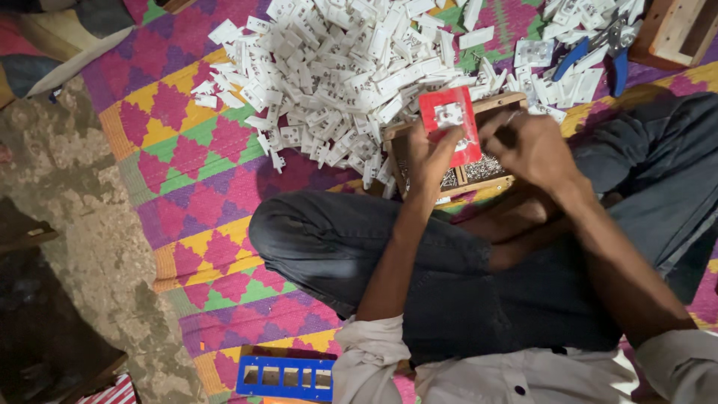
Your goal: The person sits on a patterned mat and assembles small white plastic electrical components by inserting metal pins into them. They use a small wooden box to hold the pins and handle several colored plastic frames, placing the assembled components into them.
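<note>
Your left hand [428, 161] pinches a red plate [451, 123] with a white part set in it, held tilted over the wooden tray [479, 176] near your knees. Your right hand [531, 146] is curled just beside it — whether it grips anything, I cannot tell. White parts [336, 67] lie heaped beyond — blue pliers [598, 49] far right.

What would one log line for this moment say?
left hand: holds red plate | right hand: at plate's edge, over wooden tray | white parts pile beyond | blue pliers far right
</note>
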